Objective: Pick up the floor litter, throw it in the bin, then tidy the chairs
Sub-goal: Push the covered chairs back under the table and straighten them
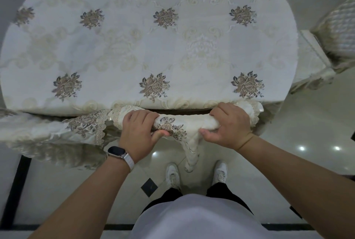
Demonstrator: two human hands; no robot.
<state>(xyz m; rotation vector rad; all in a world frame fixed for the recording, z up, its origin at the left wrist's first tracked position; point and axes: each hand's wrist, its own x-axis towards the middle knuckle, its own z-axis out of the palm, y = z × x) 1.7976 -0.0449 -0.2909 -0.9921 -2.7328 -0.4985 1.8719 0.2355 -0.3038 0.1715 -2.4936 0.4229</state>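
Observation:
Right in front of me is a chair (185,122), its top rail wrapped in a cream floral cover, tucked against the near edge of a round table (153,50). My left hand (140,133), with a watch on the wrist, grips the left part of the rail. My right hand (230,125) grips the right part, thumb underneath. A strip of the cover hangs down between my hands toward my white shoes. No litter or bin shows in view.
A second covered chair (315,62) stands at the table's right side, turned partly outward. A third covered chair (57,135) sits at the left, by the table's edge. The glossy tiled floor (288,142) has a black diamond inset (149,186) near my feet.

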